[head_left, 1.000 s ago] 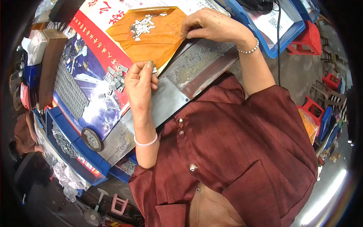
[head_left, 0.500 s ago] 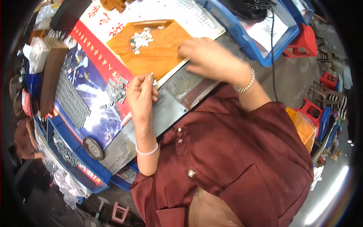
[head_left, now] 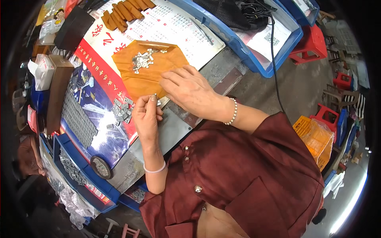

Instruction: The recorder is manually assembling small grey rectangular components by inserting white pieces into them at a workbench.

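Observation:
My left hand point(head_left: 146, 118) is closed in a pinch on a small silvery metal piece point(head_left: 158, 102), just beyond the near corner of an orange translucent sheet point(head_left: 143, 85). My right hand point(head_left: 192, 90) is palm down over the sheet's right side, its fingers slightly bent and a little apart; its thumb is mostly hidden. On the sheet lies a loose pile of small white-silver metal pieces point(head_left: 142, 60). Beside my left hand is a heap of small grey metal blocks point(head_left: 122, 110). More grey blocks stand in tight rows point(head_left: 78, 119) on a blue printed poster point(head_left: 105, 137).
Rolled brown packets point(head_left: 126, 12) lie at the back on a printed calendar sheet point(head_left: 190, 29). A round dish of small parts point(head_left: 101, 167) and a blue bin point(head_left: 107, 194) stand at left. Another blue bin point(head_left: 270, 65) with a black cable point(head_left: 274, 71) is at right; a red stool point(head_left: 311, 45) stands beyond.
My right hand has moved left and nearer, closer to my left hand. The left hand keeps its pinch. The whole view has shifted, showing more of the brown packets.

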`<act>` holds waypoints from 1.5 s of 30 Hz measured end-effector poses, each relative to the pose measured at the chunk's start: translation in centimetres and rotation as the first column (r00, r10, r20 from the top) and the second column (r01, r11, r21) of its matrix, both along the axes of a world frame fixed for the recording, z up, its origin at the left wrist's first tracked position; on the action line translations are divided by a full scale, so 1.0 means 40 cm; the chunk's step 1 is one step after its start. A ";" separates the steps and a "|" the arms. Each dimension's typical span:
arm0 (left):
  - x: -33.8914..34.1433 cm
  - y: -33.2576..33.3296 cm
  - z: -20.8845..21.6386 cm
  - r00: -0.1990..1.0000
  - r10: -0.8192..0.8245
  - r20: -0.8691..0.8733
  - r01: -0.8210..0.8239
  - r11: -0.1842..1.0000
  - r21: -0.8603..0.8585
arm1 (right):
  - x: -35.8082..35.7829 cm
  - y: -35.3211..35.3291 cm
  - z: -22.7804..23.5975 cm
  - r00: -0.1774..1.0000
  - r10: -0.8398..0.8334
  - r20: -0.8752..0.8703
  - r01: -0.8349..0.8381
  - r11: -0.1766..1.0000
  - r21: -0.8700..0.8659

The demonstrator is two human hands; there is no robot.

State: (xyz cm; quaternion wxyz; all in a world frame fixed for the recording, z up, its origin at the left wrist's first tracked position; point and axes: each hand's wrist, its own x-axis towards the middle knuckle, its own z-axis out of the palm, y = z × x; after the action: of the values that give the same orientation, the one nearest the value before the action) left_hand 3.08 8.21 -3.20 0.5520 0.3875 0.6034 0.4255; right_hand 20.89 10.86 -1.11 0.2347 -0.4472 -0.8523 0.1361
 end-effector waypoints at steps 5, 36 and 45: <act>-0.003 -0.007 0.009 0.995 0.053 0.086 -0.055 0.998 0.019 | -0.002 0.007 -0.029 0.996 0.038 0.075 -0.036 0.999 -0.026; -0.009 -0.155 0.117 0.978 0.008 0.207 0.002 0.999 -0.052 | -0.044 -0.031 0.068 0.683 -0.307 -0.663 -0.515 0.441 -0.735; -0.013 -0.162 0.124 0.969 0.025 0.246 -0.013 0.999 -0.050 | -0.056 -0.025 0.053 0.576 -0.473 -0.667 -0.545 0.386 -0.744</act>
State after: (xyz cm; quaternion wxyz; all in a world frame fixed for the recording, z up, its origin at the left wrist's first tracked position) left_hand 2.55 1.74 1.74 0.6278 0.3124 0.5440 0.4608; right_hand 18.64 9.85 1.02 0.3038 -0.3556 -0.4197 0.7779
